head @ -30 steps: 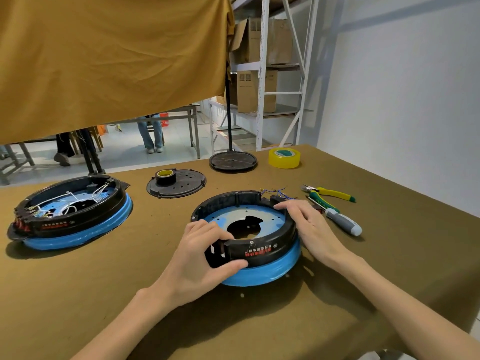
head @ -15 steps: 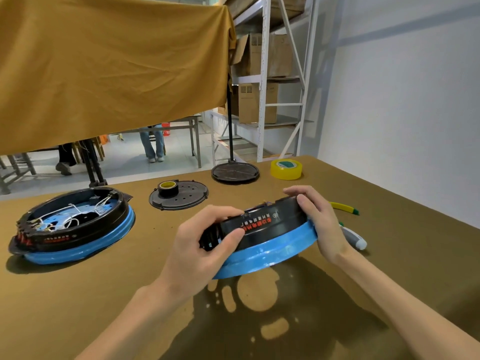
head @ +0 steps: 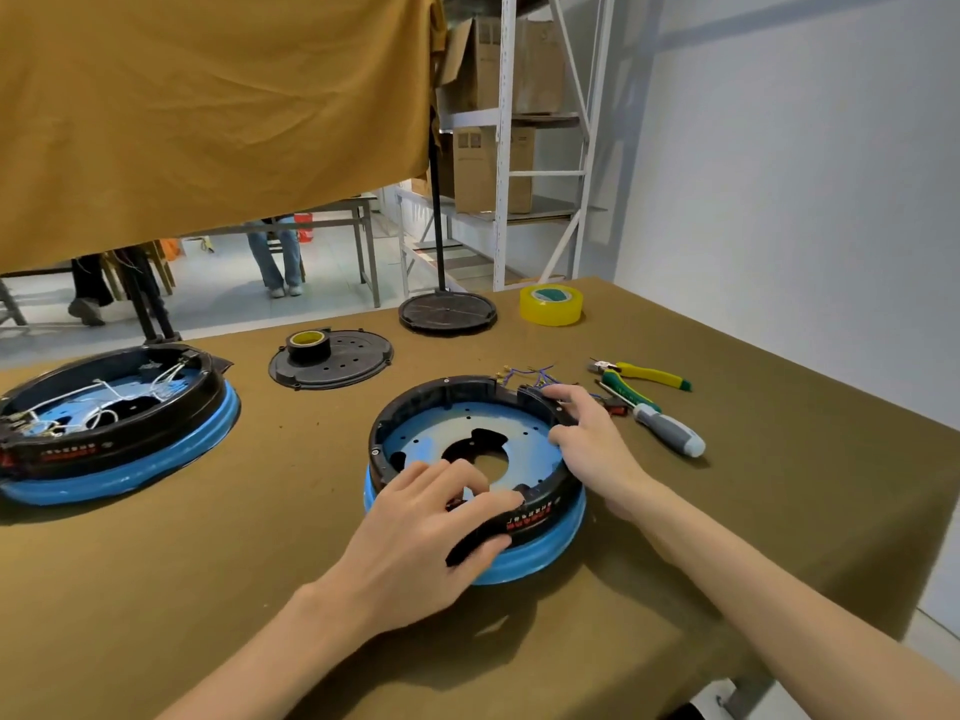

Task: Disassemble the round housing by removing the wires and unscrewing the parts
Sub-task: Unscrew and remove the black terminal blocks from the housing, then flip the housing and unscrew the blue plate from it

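Gripping the near rim of the round black-and-blue housing (head: 470, 459) at the frame's centre, your left hand (head: 423, 532) has its thumb on the outer black wall and fingers curled over the edge, hiding that stretch of rim. Your right hand (head: 589, 439) holds the right rim, fingers bent over the black ring. Behind its fingertips, thin blue wires (head: 530, 374) lie partly hidden. The housing sits flat on the brown table (head: 779, 511). Red markings on its near wall are too small to read.

Glossy black plastic housing (head: 540, 504) on matt brown cloth-covered table (head: 208, 563).
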Motion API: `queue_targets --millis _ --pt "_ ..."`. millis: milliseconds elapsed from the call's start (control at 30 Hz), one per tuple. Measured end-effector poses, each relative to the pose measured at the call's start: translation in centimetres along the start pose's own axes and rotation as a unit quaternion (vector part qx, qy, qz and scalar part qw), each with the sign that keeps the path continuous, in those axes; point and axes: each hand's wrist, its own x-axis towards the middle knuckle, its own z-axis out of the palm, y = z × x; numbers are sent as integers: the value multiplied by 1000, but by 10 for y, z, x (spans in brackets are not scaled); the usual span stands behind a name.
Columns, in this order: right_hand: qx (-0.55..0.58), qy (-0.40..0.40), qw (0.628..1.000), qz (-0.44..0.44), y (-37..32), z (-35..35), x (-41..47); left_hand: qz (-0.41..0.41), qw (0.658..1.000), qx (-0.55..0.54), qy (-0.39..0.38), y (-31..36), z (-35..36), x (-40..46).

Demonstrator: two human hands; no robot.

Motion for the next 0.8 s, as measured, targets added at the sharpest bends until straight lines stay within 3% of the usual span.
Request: queue_targets --millis 167,267,367,467,567,667,733,800 --pt "21 -41 997 -56 -8 -9 -1 -96 991 -90 23 3 -22 17" --pt "52 -50 987 -144 -13 -21 -9 -203 954 -216 43 -3 -56 43" --pt "64 -40 975 -209 -26 -25 -13 -256 927 -271 31 -16 -89 77" --pt "34 37 957 -287 -53 -28 -8 -304 877 -373 7 -25 -115 96" --pt "-25 103 934 -341 -82 -32 4 -373 835 -405 9 -33 -120 108" --pt "-92 103 953 -271 -113 -39 21 -429 789 -434 -76 -44 -120 108" --pt "-166 73 961 -208 -128 -42 37 -423 814 -377 -123 -49 -113 110" --pt "-242 32 957 -155 -139 -38 51 -440 800 -393 -111 -47 -104 102"
